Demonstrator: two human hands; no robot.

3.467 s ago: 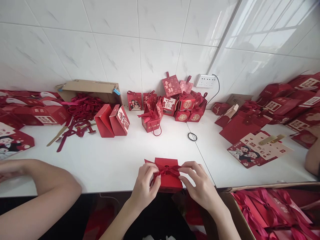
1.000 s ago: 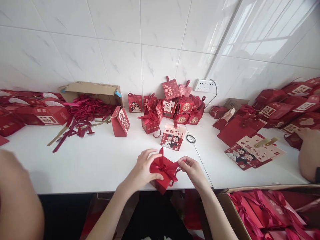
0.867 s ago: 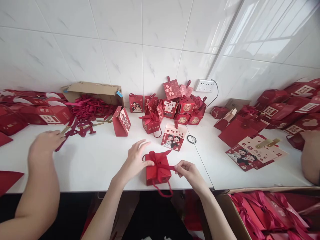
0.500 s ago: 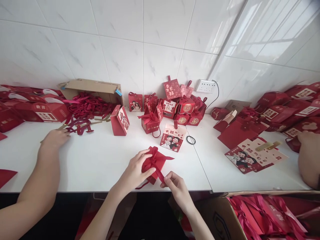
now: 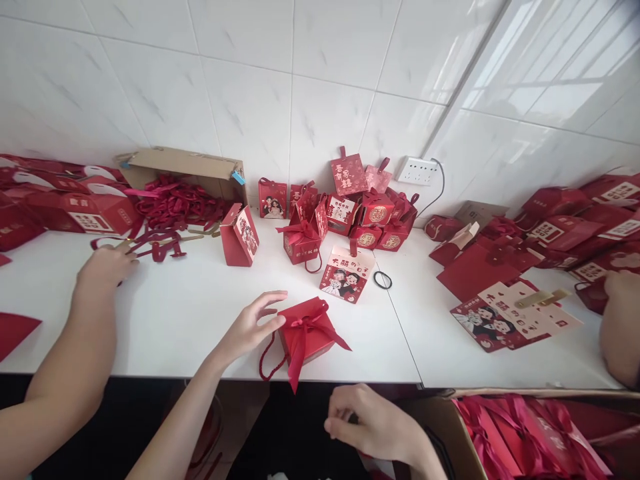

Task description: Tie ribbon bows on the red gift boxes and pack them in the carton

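Head view: ribbon tail released, bow left unsupported on the red gift box.
The ribbon tail (image 5: 296, 367), pinched half a second earlier, has been let go by the right hand (image 5: 370, 423), which is now lowered in front of the desk (image 5: 170, 320); its fingers are curled, no item is seen held, and full closure cannot be told. The bow (image 5: 307, 323) is therefore judged to be holding by itself. The red gift box (image 5: 316, 339) is located near the desk's front edge. The left hand (image 5: 253, 328) is spread open at its left corner; contact cannot be confirmed. Compared with the earlier frame, the left hand has been lifted off the bow, and the box has been turned, with its rope handle (image 5: 261, 367) positioned at left.
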